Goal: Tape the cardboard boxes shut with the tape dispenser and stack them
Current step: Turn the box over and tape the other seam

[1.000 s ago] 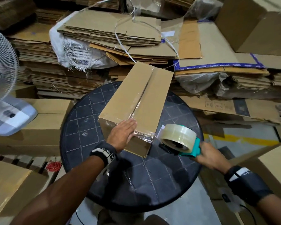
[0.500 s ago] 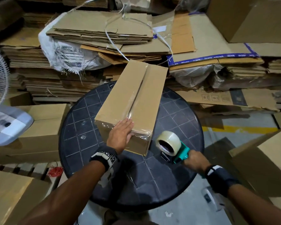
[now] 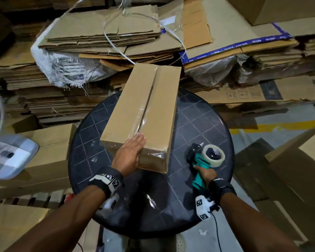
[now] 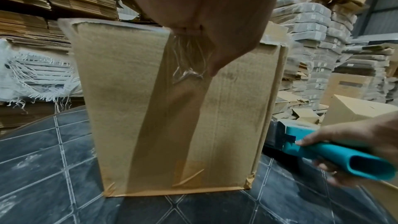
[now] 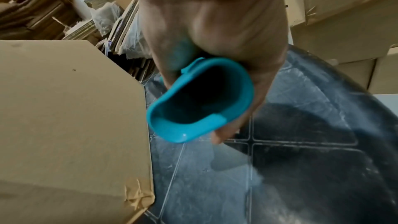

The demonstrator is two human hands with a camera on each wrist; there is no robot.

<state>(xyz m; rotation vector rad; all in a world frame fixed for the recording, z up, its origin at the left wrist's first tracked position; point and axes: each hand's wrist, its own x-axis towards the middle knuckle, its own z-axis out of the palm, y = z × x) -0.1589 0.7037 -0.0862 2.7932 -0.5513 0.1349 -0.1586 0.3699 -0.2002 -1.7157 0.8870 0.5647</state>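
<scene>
A long brown cardboard box [image 3: 144, 113] lies on the round black table [image 3: 204, 128], clear tape running along its top seam and down its near end [image 4: 172, 108]. My left hand [image 3: 129, 153] lies flat with straight fingers on the box's near top edge, pressing the tape end. My right hand [image 3: 205, 174] grips the teal handle of the tape dispenser [image 3: 205, 159], which sits low over the table just right of the box. The handle's hollow end [image 5: 200, 101] fills the right wrist view, with the box [image 5: 71, 117] at its left. From the left wrist the dispenser [image 4: 336, 151] shows at the right.
Stacks of flattened cardboard [image 3: 102, 33] and a torn white sack [image 3: 65, 70] crowd behind the table. Made-up boxes stand at the left [image 3: 49, 153] and right [image 3: 298, 160]. A white fan [image 3: 5, 153] is at the far left.
My right hand has brought the dispenser down and inward from the air beside the box's near corner to just above the table. My left hand has stayed on the box's near edge.
</scene>
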